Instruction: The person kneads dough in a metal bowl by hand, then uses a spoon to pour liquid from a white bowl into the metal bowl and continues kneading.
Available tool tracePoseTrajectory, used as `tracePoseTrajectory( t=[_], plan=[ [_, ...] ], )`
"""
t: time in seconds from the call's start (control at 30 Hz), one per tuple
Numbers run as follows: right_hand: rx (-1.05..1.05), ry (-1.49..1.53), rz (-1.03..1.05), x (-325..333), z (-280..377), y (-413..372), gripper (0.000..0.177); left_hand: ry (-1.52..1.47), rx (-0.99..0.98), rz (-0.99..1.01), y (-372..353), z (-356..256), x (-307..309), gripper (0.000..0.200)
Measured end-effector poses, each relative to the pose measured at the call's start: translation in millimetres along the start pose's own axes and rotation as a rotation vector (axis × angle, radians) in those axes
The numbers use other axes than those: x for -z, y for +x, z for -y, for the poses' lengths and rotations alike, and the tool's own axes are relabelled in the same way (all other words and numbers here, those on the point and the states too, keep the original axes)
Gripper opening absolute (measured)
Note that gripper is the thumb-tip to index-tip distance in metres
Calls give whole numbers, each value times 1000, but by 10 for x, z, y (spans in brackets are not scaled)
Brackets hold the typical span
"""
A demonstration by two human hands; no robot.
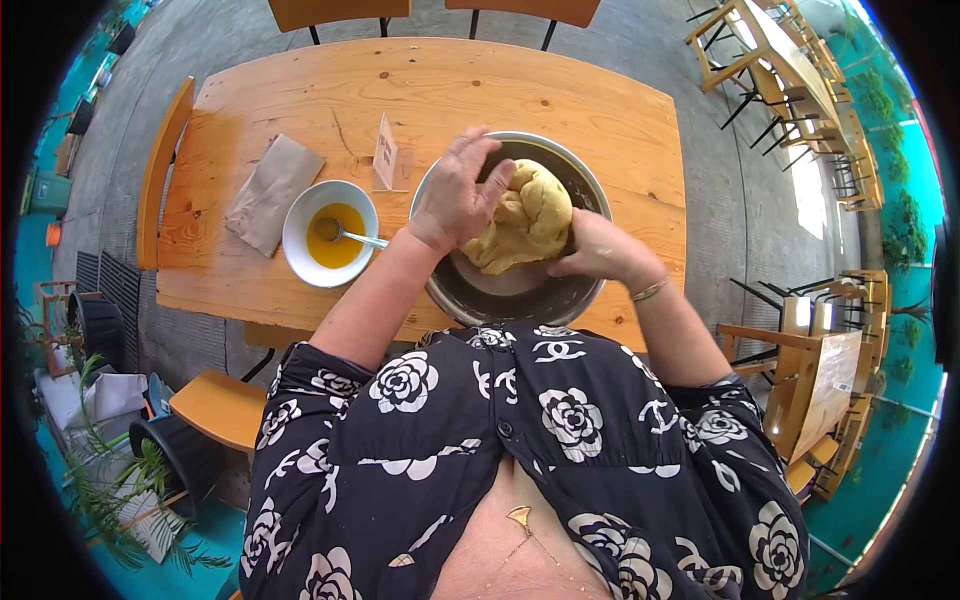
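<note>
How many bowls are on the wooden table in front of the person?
2. A white bowl with yellow liquid and a spoon stands left of the metal bowl, where the left hand and right hand hold dough. None looks hidden.

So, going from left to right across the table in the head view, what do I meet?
Paper bag, white bowl, small card, left hand, dough, right hand.
</note>
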State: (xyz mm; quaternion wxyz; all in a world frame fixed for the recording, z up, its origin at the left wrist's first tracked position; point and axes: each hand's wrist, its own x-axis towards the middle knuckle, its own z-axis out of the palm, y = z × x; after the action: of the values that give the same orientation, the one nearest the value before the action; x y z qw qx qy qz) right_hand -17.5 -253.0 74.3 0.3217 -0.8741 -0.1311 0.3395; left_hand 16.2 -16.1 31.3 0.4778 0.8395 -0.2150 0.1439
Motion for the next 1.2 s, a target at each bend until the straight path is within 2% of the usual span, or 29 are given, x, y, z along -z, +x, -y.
tracePoseTrajectory(
  t=[0.03, 0.07, 0.1, 0.13, 0.2, 0.23, 0.33, 0.37, 0.47, 0.53, 0.6, 0.67, 0.77, 0.83, 0.93, 1.07, 1.13, 1.2],
  plan=[
    [-45, -97, 32, 150, 90, -43, 72, -28, -2, 94, -4, -51, 20, 47],
    [-42, 22, -54, 264, 246, -112, 76, -57, -4, 189, 7, -109, 46, 49],
    [95, 102, -239, 280, 294, -89, 78, -128, 89, 380, 55, -190, 120, 75],
    [232, 179, -425, 285, 341, -34, 79, -61, 143, 417, 25, -187, 78, 85],
    [123, 43, -340, 289, 316, 301, 84, 76, 243, 487, -26, -168, -45, 106],
    [68, -24, -300, 277, 287, 467, 86, 47, 392, 622, 56, -176, -49, 128],
    [-23, -51, -264, 178, 315, 744, 90, 23, 485, 598, 70, -213, -24, 133],
    [-12, -22, -265, 124, 319, 730, 83, 34, 461, 567, 12, -187, -47, 138],
    [149, -177, -328, -137, 415, 421, 72, 161, 323, 549, -184, -224, -3, 134],
    [287, -160, -298, -294, 365, 196, 64, 20, 196, 655, -241, -302, 84, 111],
    [270, -284, -206, -406, 298, 19, 51, 302, 270, 861, -320, -545, 129, 100],
    [170, -366, -59, -404, 327, -54, 46, 411, 248, 920, -410, -594, 96, 90],
    [78, -447, -48, -439, 137, 91, 37, 518, 367, 991, -369, -581, -54, 86],
    [75, -513, -98, -508, -18, 213, 36, 667, 411, 1007, -345, -553, -235, 85],
    [65, -530, -130, -500, -112, 390, 34, 726, 564, 1058, -127, -632, -360, 77],
    [2, -525, -271, -560, -304, 783, 27, 662, 612, 973, -127, -309, -612, 59],
    [-88, -517, -240, -462, -233, 966, 24, 559, 660, 883, -79, -238, -628, 51],
    [-159, -575, -228, -419, -174, 1131, 25, 575, 685, 780, -78, -202, -669, 47]
  ],
)
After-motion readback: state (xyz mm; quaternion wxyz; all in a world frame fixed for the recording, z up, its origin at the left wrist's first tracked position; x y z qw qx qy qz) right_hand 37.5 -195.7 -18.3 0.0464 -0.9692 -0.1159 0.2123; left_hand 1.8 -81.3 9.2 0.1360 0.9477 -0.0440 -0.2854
